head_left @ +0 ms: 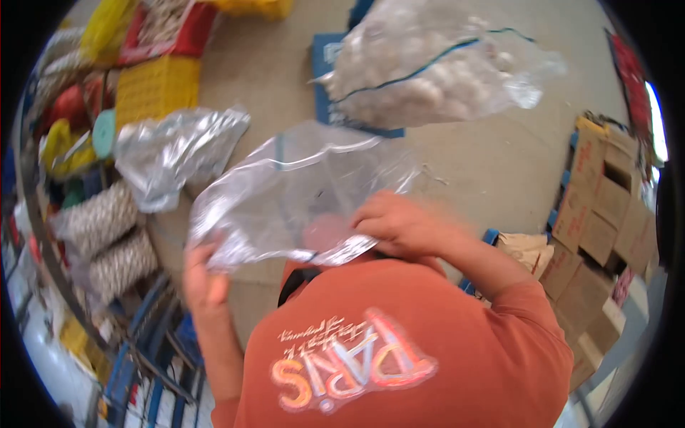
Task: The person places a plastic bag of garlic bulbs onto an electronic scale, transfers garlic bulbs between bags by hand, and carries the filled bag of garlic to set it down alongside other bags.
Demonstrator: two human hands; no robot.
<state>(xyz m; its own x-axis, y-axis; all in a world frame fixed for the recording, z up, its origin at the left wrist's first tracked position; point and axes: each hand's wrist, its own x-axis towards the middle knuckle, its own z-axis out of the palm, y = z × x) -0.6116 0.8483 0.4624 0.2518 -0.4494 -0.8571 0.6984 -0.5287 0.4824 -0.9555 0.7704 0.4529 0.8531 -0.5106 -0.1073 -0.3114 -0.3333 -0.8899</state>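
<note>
A large clear plastic bag (285, 192) spreads open across the middle, in front of an orange shirt with printed letters. My left hand (205, 278) is at the bag's left edge, its fingers closed on the plastic. At the right side of the bag's rim, my right hand (399, 222) has its fingers bent round the edge; it is slightly blurred. Something pinkish shows through the plastic near my right hand. Beyond the bag, a filled clear sack of pale, bulb-like pieces (421, 78) lies partly on a blue board (330, 71).
On the left are a yellow crate (157, 87), a red crate (187, 36), a crumpled silvery bag (178, 150), netted sacks of pale pieces (103, 221) and blue metal rails (146, 357). Cardboard boxes (596, 221) are stacked at the right, near a brown paper sack (524, 252).
</note>
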